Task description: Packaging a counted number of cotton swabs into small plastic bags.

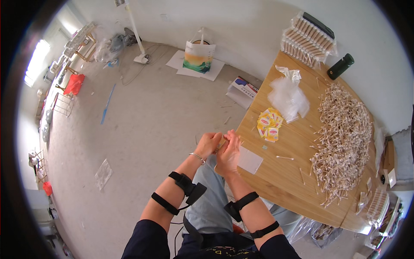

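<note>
My left hand [208, 145] and my right hand [229, 153] meet just off the left edge of the table. Both are closed, fingers bent around a small tan bundle [221, 144] that they mostly cover; I cannot make out its kind. On the table corner beside my right hand lies a flat white square [250, 160]. Past it sit a small heap of yellow-and-white packets [270, 125] and a pile of clear plastic bags [290, 97]. Loose cotton swabs [343, 142] form a large heap on the right of the table, with a few single swabs [284, 158] nearer me.
Bagged bundles of swabs [308, 41] and a dark green bottle [340, 66] stand at the table's far end. A carton [243, 91] lies on the floor by the wooden table [276, 185]. Farther off stand a printed tote bag [199, 56] and a white pole [136, 32].
</note>
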The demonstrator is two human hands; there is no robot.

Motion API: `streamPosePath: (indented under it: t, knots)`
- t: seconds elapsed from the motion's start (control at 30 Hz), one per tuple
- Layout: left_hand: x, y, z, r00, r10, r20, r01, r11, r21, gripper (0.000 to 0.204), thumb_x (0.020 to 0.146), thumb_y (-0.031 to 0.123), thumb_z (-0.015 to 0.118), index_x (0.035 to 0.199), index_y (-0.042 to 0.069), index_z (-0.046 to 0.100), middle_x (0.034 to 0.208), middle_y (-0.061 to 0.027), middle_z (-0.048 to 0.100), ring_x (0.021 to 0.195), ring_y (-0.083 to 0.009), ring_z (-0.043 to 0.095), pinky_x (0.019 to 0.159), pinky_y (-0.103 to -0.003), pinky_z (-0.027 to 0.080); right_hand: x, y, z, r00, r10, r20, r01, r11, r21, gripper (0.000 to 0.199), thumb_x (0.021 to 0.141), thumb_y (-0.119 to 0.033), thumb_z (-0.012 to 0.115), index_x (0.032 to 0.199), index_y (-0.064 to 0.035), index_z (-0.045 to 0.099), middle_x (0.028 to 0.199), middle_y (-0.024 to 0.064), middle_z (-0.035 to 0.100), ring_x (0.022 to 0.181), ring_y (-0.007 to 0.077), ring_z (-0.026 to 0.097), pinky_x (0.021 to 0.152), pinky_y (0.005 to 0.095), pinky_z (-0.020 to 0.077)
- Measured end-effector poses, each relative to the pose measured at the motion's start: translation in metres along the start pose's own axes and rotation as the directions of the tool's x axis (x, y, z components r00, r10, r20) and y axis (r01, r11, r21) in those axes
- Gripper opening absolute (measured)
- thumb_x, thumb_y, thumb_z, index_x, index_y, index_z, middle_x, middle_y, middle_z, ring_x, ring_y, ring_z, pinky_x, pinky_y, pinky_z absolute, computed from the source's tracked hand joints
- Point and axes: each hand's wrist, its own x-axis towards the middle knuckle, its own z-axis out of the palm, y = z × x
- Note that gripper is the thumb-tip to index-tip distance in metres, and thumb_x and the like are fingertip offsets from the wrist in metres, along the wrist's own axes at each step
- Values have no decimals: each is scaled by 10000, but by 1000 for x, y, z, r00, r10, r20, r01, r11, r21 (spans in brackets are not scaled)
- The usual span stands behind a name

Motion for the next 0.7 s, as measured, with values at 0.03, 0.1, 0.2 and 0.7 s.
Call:
streamPosePath:
  t: [0.03, 0.1, 0.2, 0.7]
  knots:
    - [-2, 4, 1, 1000, -3, 28, 3, 1000, 16, 321, 946, 333, 540, 853, 43, 641, 706, 18, 547, 601, -73, 496, 479, -258, 403, 0, 1, 0, 1000, 1, 8, -1, 1000, -5, 279, 878, 62, 419, 1148, 56, 487, 1050, 218, 605, 1023, 378, 567, 891, 463, 458]
    - [-4, 7, 1, 999, -3, 44, 3, 1000, -8, 319, 946, 329, 544, 844, 41, 634, 697, 24, 536, 603, -71, 489, 483, -256, 396, -1, 0, -2, 1000, 10, 22, -9, 1000, -10, 304, 877, 60, 412, 1173, 57, 477, 1075, 222, 602, 1083, 399, 539, 943, 475, 429]
    - [-3, 3, 1, 998, 13, 56, -11, 999, -38, 307, 942, 316, 558, 828, 38, 622, 684, 35, 516, 609, -68, 477, 496, -252, 385, -1, -7, -2, 998, 42, 39, -42, 999, -6, 368, 873, 57, 396, 1239, 58, 439, 1151, 233, 577, 1203, 438, 464, 1039, 498, 355]
    - [-18, 18, -27, 949, 281, -142, -244, 942, 229, 356, 910, 284, 604, 760, -39, 606, 600, -69, 602, 477, -114, 560, 421, -284, 447, -1, -44, -1, 989, 74, 127, -98, 976, 195, 656, 912, -46, 425, 1461, 68, 85, 1530, 283, 104, 1420, 481, 54, 1155, 539, 60]
